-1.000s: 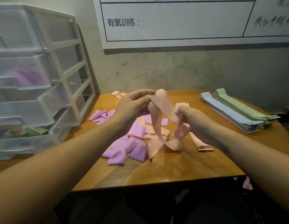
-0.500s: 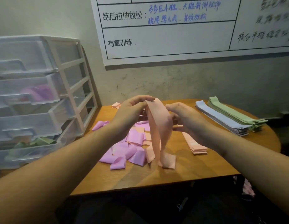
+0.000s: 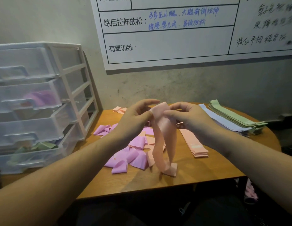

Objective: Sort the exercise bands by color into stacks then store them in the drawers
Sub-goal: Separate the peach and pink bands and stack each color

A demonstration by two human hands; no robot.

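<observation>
Now, hands: I see my left hand [image 3: 133, 118] and right hand [image 3: 187, 116] pinching the top of a peach band [image 3: 163, 137]; its tail touches the table [image 3: 199, 173].
Done: peach stack [image 3: 195, 144], blue stack [image 3: 223, 123], green stack [image 3: 236, 118].
Left: loose pink and peach pile [image 3: 132, 152]; the drawers [image 3: 31, 111] look only partly filled.

Handwriting on the whiteboard [image 3: 191, 38] blurred at right, top rows cut off. Drawer unit [image 3: 36, 103] cropped at left, contents hazy through plastic. Purple bands [image 3: 133, 154] partly hidden behind left hand [image 3: 133, 118].
</observation>
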